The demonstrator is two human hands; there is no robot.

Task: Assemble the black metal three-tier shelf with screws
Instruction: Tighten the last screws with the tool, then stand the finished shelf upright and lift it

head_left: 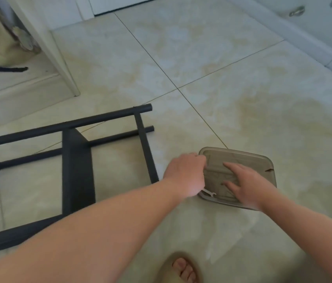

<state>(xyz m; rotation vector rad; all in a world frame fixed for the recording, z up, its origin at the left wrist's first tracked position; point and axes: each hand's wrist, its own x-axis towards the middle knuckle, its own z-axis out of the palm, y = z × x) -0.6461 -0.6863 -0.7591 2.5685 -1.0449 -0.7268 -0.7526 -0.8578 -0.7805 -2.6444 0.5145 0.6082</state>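
Head view shows the black shelf [77,160] lying on its side on the floor, just left of a lidded plastic box [242,158]. The left hand [185,174] curls round the box's left rim; the right hand [246,184] lies spread flat on the lid. Fetching screws seems the step; next, the lid needs prising off.

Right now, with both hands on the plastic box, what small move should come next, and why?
Probably peel the lid up at its left edge. The left hand grips that edge, the right hand lies flat on top, and it looks closed, with the black shelf frame lying beside it.
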